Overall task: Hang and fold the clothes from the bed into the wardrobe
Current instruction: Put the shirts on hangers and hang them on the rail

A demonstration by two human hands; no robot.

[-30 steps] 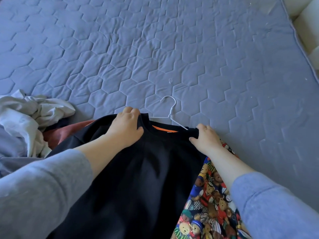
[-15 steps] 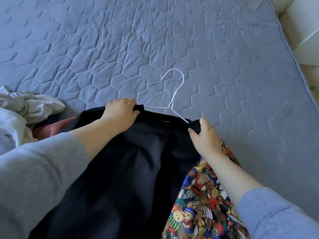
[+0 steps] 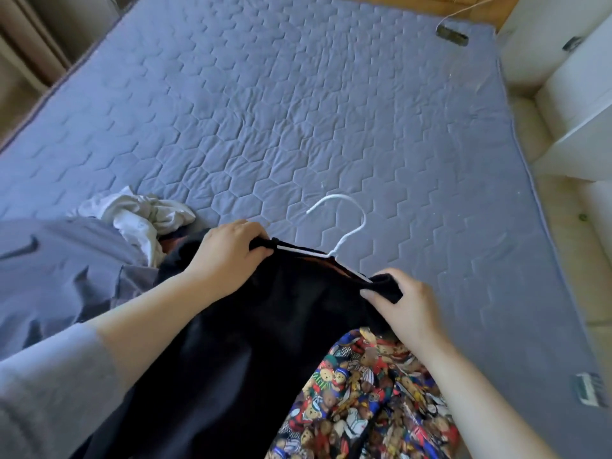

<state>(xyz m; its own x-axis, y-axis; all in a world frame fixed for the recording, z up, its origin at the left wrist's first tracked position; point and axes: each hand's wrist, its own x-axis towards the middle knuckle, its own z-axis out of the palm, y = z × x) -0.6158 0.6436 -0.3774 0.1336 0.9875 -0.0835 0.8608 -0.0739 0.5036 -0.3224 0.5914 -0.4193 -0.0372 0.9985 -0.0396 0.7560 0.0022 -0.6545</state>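
Note:
A black garment (image 3: pixel 251 342) hangs from a white wire hanger (image 3: pixel 347 233), whose hook sticks up above the collar. My left hand (image 3: pixel 228 256) grips the garment's left shoulder over the hanger's end. My right hand (image 3: pixel 400 303) pinches the right shoulder fabric at the hanger's other end. Both hold the garment lifted above the grey quilted bed (image 3: pixel 298 111). Most of the hanger's frame is hidden inside the black cloth.
A bear-print cloth (image 3: pixel 364 399) lies under the garment at lower right. A crumpled white garment (image 3: pixel 142 217) and a grey one (image 3: pixel 59 270) lie at left. White furniture (image 3: pixel 573 94) stands along the bed's right edge. A small dark device (image 3: pixel 452 34) with a cable sits at the far corner.
Both hands have raised the black garment and hanger off the bed, and the hook now stands higher. My view has tilted up, showing the bed's far end.

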